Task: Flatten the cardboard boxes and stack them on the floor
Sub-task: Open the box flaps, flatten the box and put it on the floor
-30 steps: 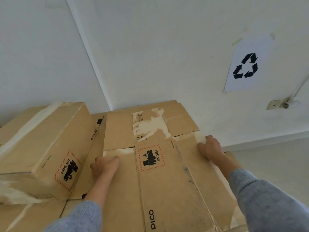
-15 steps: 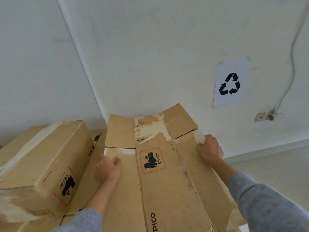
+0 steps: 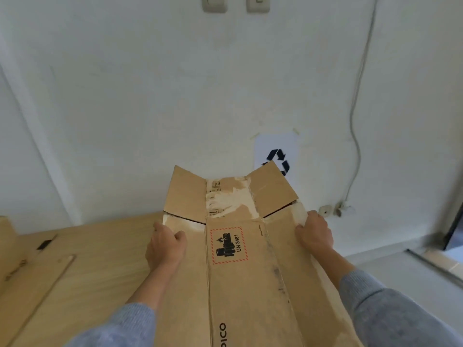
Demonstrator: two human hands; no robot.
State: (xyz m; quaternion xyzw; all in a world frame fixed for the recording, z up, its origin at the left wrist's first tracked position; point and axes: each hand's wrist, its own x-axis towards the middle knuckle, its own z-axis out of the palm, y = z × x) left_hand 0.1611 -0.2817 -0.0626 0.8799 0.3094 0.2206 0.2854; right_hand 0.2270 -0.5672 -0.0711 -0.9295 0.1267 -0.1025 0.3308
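Note:
A flattened brown cardboard box (image 3: pixel 250 284) with a red-bordered UN 3481 label and PICO print is held up in front of me, its far flaps splayed upward against the white wall. My left hand (image 3: pixel 165 246) grips its left edge with curled fingers. My right hand (image 3: pixel 314 234) grips the right edge near the flap fold. Both forearms wear grey sleeves.
More flat cardboard (image 3: pixel 75 271) lies to the left below the held box, and the corner of another box (image 3: pixel 6 236) shows at the far left edge. A recycling sign (image 3: pixel 278 156) and a cable (image 3: pixel 355 121) are on the wall. Grey floor (image 3: pixel 413 271) lies to the right.
The flattened box has been lifted up and toward the right with both hands. The view has tilted up and right, so the unflattened box on the left has left the frame.

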